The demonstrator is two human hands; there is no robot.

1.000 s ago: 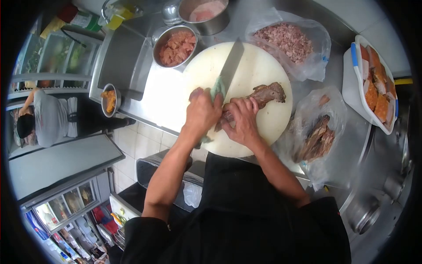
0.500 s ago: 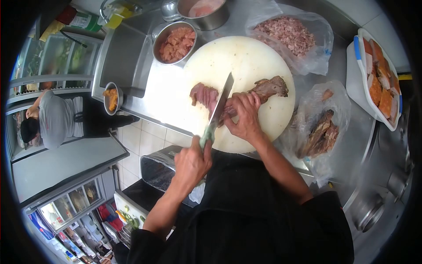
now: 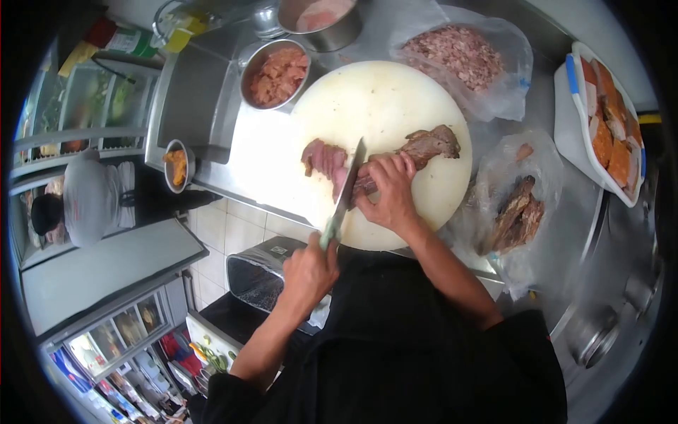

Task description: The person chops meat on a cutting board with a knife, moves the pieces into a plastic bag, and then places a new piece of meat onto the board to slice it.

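Observation:
My left hand (image 3: 308, 272) is wrapped round the pale green handle of a knife (image 3: 346, 185), whose blade stands on edge across a long piece of dark cooked meat (image 3: 429, 145). My right hand (image 3: 388, 189) presses that meat down, fingertips and thumb gripping it just right of the blade. Left of the blade, thin meat slices (image 3: 325, 161) lean against each other, pinkish inside. All of this lies on a round white cutting board (image 3: 381, 88). The blade hides the exact cutting edge.
Around the board are a bowl of raw meat pieces (image 3: 280, 79), a metal pot (image 3: 323, 32), a bag of chopped meat (image 3: 459, 60), a bag with dark meat (image 3: 519, 215) and a white tub (image 3: 575, 106) of browned pieces. A sink (image 3: 194, 106) is left; a person (image 3: 95, 198) stands beyond.
The knife tip has dropped and shifted slightly left and toward me. My right hand keeps its hold on the meat, and the view has shifted a little.

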